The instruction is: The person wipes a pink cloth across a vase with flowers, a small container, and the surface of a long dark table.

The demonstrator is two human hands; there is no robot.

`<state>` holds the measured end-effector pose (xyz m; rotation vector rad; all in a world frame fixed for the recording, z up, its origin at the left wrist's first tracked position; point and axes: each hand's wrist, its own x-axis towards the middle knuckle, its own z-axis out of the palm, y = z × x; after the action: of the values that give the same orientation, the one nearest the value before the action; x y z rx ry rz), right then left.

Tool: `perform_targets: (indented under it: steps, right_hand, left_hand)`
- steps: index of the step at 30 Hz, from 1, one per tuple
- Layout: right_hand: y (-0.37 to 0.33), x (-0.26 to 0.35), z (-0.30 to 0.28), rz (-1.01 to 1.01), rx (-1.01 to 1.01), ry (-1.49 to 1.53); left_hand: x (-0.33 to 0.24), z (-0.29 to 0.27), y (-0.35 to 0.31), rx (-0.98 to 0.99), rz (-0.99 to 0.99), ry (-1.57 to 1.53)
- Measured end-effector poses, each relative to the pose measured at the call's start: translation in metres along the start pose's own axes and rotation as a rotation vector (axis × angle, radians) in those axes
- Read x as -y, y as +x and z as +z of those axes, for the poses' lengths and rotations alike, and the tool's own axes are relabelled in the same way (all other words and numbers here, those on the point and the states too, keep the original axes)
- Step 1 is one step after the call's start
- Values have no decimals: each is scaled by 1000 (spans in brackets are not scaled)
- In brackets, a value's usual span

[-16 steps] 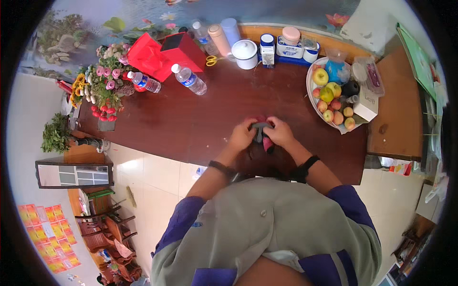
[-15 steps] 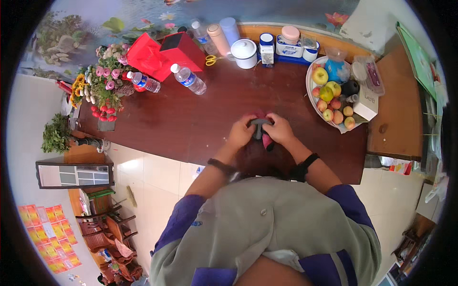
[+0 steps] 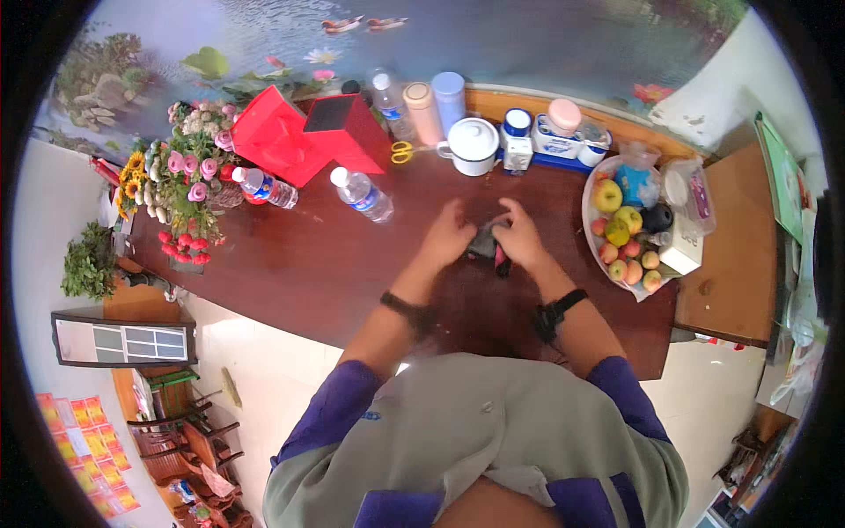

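Observation:
A small, soft piece of dark grey and pink cloth [image 3: 484, 246] is bunched up over the dark red-brown table [image 3: 317, 273], in front of my body. My left hand [image 3: 450, 234] has its fingers curled at the cloth's left side. From the right, my right hand [image 3: 519, 236] pinches the same cloth with thumb and fingers. A pink edge shows below the right thumb. The cloth's exact kind is too small and blurred to make out, and fingers hide part of it.
On the right stands a plate [image 3: 588, 216] of apples and small fruit. A white lidded mug [image 3: 473, 148], yellow scissors [image 3: 402, 153] and tumblers [image 3: 449, 101] line the back. Further left are water bottles [image 3: 363, 195], a red box [image 3: 348, 132] and flowers [image 3: 189, 167].
The grey part, stretched between my hands before, now looks more crumpled and lower between them. The whole view has tilted up, so the table things sit lower in the picture.

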<state>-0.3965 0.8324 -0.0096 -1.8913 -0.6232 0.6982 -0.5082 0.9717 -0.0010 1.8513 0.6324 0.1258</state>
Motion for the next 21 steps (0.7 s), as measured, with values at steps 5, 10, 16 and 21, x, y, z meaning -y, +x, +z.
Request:
perform_targets:
  steps: [5, 10, 16, 21]
  right_hand:
    - [68, 25, 22, 112, -53, -201]
    - [107, -9, 19, 65, -21, -177]
    - [95, 5, 14, 200, 37, -70]
    - [80, 36, 21, 198, 23, -4]
  left_hand:
    - [5, -38, 86, -260, 275, 326]
    - [3, -38, 126, -381, 293, 214]
    - [-2, -35, 123, -229, 191, 247]
    - [9, -32, 121, -348, 221, 155]
